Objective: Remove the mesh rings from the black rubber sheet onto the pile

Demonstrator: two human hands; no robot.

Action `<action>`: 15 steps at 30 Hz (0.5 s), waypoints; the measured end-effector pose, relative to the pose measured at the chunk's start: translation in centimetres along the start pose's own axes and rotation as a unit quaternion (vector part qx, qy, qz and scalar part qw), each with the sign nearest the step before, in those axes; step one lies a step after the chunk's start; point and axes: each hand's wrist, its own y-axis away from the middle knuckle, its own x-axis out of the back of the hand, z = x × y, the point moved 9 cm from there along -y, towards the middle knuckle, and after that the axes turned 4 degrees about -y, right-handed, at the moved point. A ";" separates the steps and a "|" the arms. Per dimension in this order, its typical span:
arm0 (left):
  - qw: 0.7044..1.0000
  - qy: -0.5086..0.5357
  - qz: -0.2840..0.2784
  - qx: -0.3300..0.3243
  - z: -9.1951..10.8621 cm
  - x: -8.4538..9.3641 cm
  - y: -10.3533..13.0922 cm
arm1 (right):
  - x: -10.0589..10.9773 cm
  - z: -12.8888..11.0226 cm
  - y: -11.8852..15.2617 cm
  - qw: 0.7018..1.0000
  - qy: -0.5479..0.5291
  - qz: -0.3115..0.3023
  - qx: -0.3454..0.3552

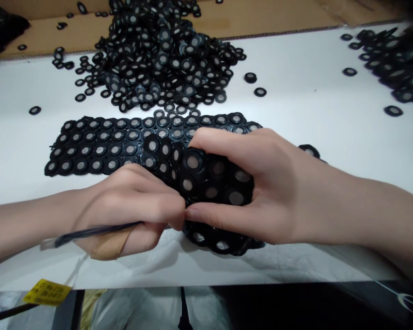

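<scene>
My right hand [261, 183] is wrapped round a bent black sheet of joined rubber rings [211, 192] with pale round centres. Its thumb presses the sheet's left edge. Closed against that same edge is my left hand [134, 206], with a thin dark stick-like tool [96, 231] poking back from its fist. The tool's working end is hidden by the fingers. A tan wrap [112, 243] covers part of a left finger. Behind both hands, a flat sheet of the same rings [99, 137] lies on the white table, partly covered by the held piece.
A large pile of loose black rings [165, 59] sits at the back centre, against a cardboard edge [254, 20]. Another pile [395, 64] is at the right, and a dark heap [3, 32] at the far left. A yellow label [47, 292] hangs near the front edge.
</scene>
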 end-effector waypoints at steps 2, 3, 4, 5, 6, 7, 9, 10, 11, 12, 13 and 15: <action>1.000 -0.003 0.001 0.000 0.0 0.1 0.0 | 0.0 0.0 0.0 1.000 -0.001 0.000 0.000; 1.000 -0.003 0.000 0.000 0.1 0.1 0.0 | 0.0 0.0 0.0 1.000 -0.002 0.001 0.001; 1.000 -0.005 0.001 0.002 0.1 0.1 0.1 | 0.0 0.0 0.0 1.000 -0.002 0.000 0.003; 1.000 -0.005 0.000 0.003 0.1 0.0 0.1 | 0.0 0.0 0.0 1.000 -0.002 0.001 0.004; 1.000 -0.006 0.000 0.004 0.1 0.0 0.1 | 0.0 0.0 0.0 1.000 -0.003 0.002 0.005; 1.000 -0.007 0.001 0.002 0.1 0.0 0.1 | 0.0 -0.1 0.0 1.000 -0.003 0.003 0.005; 1.000 -0.005 0.003 0.001 0.1 0.0 0.1 | 0.1 -0.1 0.0 1.000 -0.005 0.005 0.005; 1.000 -0.003 0.003 0.005 0.0 0.0 0.1 | 0.1 -0.1 0.0 1.000 -0.004 0.005 0.003; 1.000 0.000 0.004 0.010 -0.1 0.0 0.1 | 0.1 -0.1 0.0 1.000 -0.004 0.005 0.002; 1.000 0.000 0.005 0.017 -0.3 -0.1 0.1 | 0.1 -0.1 0.0 1.000 -0.003 0.004 0.001; 1.000 0.001 0.005 0.022 -0.3 -0.1 0.1 | 0.1 -0.1 0.0 1.000 -0.003 0.003 0.000; 1.000 0.004 0.009 0.025 -0.4 -0.1 0.1 | 0.0 0.0 0.0 1.000 -0.003 -0.001 -0.004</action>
